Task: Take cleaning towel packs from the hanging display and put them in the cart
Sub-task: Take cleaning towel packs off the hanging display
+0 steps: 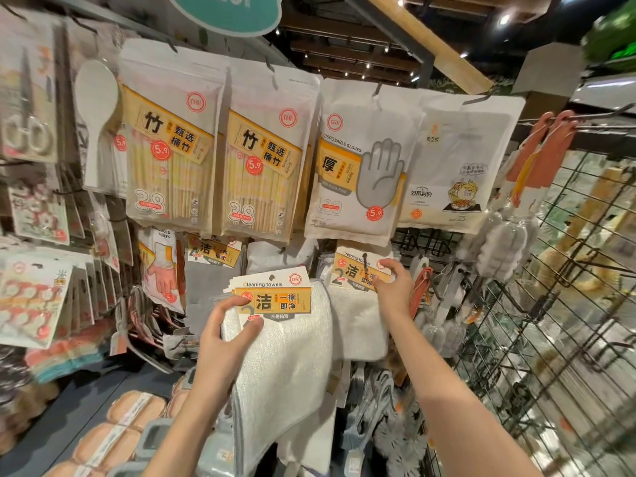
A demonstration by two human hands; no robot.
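Observation:
My left hand point(225, 333) grips several white cleaning towel packs point(285, 352) by their upper left corner, thumb on the front below the orange "Cleaning towels" label. These packs are off the hook and hang down in front of the display. To the right, another white cleaning towel pack point(358, 304) still hangs on its hook. My right hand point(394, 282) pinches the right edge of its orange label card. No cart is in view.
Above hang bamboo chopstick bags point(172, 149), a disposable gloves bag point(361, 163) and a white bag with a cartoon point(454, 166). A black wire grid panel point(550, 321) with brushes stands at right. Sponges point(120, 432) lie on the shelf at lower left.

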